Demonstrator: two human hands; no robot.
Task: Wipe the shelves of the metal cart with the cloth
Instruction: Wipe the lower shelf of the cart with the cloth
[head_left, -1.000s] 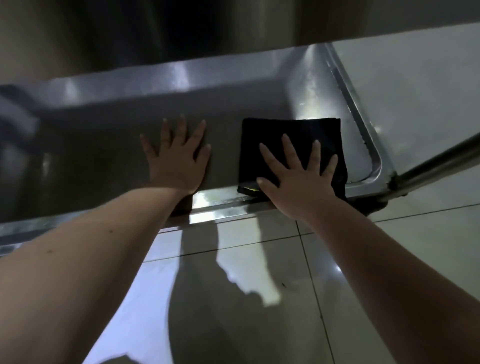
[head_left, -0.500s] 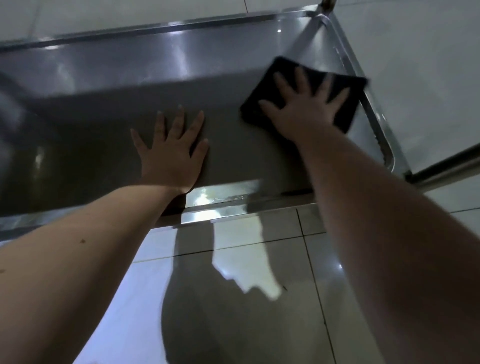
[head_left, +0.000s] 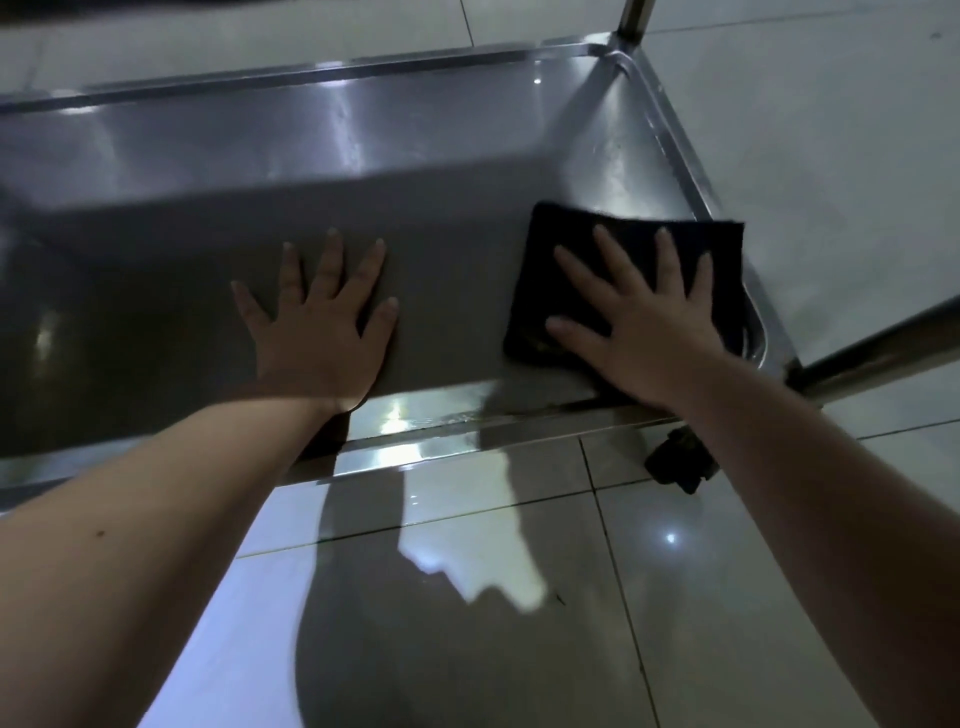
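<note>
Head view: both hands flat, my right hand (head_left: 644, 338) pressing the cloth (head_left: 563, 231), my left hand (head_left: 317, 332) bracing the shelf (head_left: 441, 234) beside it, I'd wipe even, overlapping strokes.

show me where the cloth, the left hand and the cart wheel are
cloth (head_left: 535, 283), head view, uncovered left part of the fabric
left hand (head_left: 317, 338), head view, back of the hand
cart wheel (head_left: 675, 462), head view, middle of the black wheel

the single head view looks steeply down from close above onto the cart shelf (head_left: 363, 135) and floor (head_left: 805, 156).
</note>
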